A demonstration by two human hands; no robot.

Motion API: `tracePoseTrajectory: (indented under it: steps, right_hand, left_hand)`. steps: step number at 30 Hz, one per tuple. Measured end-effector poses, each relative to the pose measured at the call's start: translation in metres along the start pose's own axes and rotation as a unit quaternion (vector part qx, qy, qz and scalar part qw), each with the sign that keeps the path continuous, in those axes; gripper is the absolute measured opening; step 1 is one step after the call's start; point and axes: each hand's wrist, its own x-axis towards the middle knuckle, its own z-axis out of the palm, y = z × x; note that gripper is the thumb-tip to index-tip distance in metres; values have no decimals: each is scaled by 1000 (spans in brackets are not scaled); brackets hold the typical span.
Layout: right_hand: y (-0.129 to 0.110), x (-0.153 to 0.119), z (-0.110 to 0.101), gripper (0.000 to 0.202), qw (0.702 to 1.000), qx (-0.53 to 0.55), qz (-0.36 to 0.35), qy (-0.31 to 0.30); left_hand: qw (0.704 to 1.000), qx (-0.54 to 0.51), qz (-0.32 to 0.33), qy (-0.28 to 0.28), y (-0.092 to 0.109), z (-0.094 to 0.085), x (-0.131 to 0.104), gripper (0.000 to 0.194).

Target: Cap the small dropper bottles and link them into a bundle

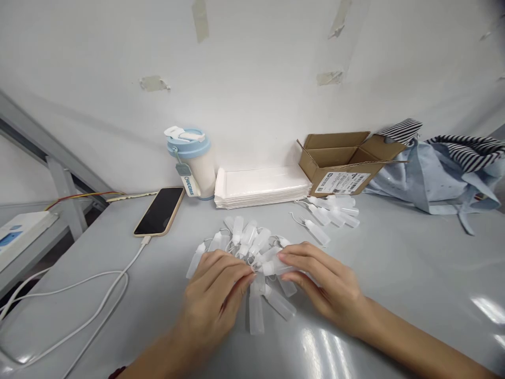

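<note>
In the head view, my right hand [323, 279] grips a small translucent squeeze bottle [272, 267] by its body, thumb below and fingers above. The bottle lies on its side with its nozzle toward the left. My left hand [216, 287] pinches the small cap [254, 267] at that nozzle end between thumb and forefinger; the fingertips partly hide it. Around and beneath both hands spreads a loose pile of similar bottles [248, 234], with white tops and thin cap straps. Two of them [256, 313] point toward me, below the held bottle.
Behind the pile are several more bottles [316, 231], a stack of white padded envelopes [262, 184] and an open cardboard box [343, 163]. A tumbler [201, 168] and a phone [160, 210] with a white cable [118, 284] occupy the left. A blue bag [434, 173] lies far right.
</note>
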Motion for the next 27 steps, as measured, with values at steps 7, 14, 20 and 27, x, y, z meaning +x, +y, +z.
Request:
tracePoseTrajectory:
  steps: [7, 14, 20, 27]
  right_hand:
    - [-3, -4, 6, 33, 999, 23, -27, 11]
    - [-4, -3, 1, 36, 999, 27, -37, -25]
    - [-5, 1, -1, 34, 996, 32, -26, -77]
    - [2, 6, -7, 31, 995, -23, 8, -96]
  left_hand:
    - [1000, 9, 5, -13, 2, 2, -1, 18]
    - [1000, -10, 10, -18, 2, 1, 0, 16]
    - [1000, -3, 4, -27, 2, 0, -2, 18]
    - [999, 44, 26, -19, -3, -7, 6, 18]
